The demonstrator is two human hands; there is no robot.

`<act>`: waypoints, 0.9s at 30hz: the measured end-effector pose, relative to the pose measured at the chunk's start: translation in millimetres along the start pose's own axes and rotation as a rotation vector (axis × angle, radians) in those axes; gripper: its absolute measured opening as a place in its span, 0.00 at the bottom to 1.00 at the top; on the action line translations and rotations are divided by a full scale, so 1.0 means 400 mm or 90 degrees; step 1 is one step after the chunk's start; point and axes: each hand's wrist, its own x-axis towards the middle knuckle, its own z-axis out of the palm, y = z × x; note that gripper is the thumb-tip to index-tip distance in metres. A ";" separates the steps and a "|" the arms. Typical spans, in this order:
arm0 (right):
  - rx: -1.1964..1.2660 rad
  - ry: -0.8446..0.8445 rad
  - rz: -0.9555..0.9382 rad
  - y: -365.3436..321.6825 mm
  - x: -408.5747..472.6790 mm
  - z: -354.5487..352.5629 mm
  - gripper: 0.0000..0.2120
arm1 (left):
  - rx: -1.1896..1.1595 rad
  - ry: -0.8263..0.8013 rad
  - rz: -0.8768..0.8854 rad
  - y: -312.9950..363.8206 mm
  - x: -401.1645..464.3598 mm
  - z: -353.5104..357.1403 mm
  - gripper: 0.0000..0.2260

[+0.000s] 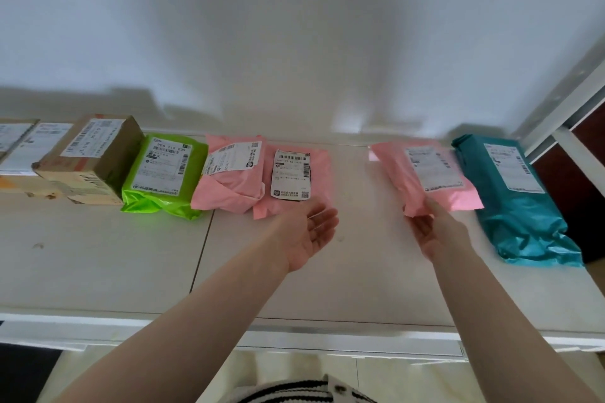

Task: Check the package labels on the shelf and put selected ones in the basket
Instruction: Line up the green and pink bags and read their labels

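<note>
The right hand [429, 232] is pinching the near corner of a pink package [425, 173], probably lifting it so its white label is facing up for reading. The left hand [311, 235] is hovering palm-up, fingers relaxed, holding nothing. The pink package is lying on the shelf [98, 255], right of centre, just beside a teal package [517, 206]. Its plastic looks soft and crinkled. No basket is showing.

Packages sit in a row on the shelf [327, 288] along the wall [294, 26]. Boxes [88, 157] far left, mailers to their right. My left hand [307, 235] before the middle mailer [294, 180]; right hand [432, 232] at the tilted mailer [425, 173], the long bag [517, 203] rightmost.
</note>
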 end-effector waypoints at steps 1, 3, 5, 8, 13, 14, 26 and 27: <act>0.009 -0.027 -0.001 0.012 -0.021 0.014 0.17 | 0.005 -0.006 0.009 0.002 0.000 0.003 0.07; 0.028 -0.082 -0.002 0.039 -0.069 0.049 0.16 | 0.024 -0.016 0.029 0.007 -0.002 0.010 0.07; 0.037 -0.131 -0.005 0.062 -0.121 0.085 0.15 | 0.053 -0.016 0.065 0.013 -0.006 0.022 0.08; 0.023 -0.208 -0.002 0.101 -0.200 0.114 0.13 | 0.116 0.009 0.152 0.021 -0.011 0.031 0.16; -0.026 -0.339 -0.011 0.161 -0.294 0.112 0.15 | 0.170 -0.005 0.269 0.025 -0.036 0.009 0.21; -0.038 -0.357 -0.015 0.166 -0.302 0.112 0.16 | 0.168 0.001 0.286 0.028 -0.041 0.003 0.19; -0.180 -0.270 -0.059 0.135 -0.273 0.128 0.25 | 0.206 0.025 0.356 0.109 -0.064 -0.095 0.14; -0.186 -0.273 -0.072 0.128 -0.270 0.132 0.25 | 0.208 0.023 0.358 0.109 -0.066 -0.100 0.14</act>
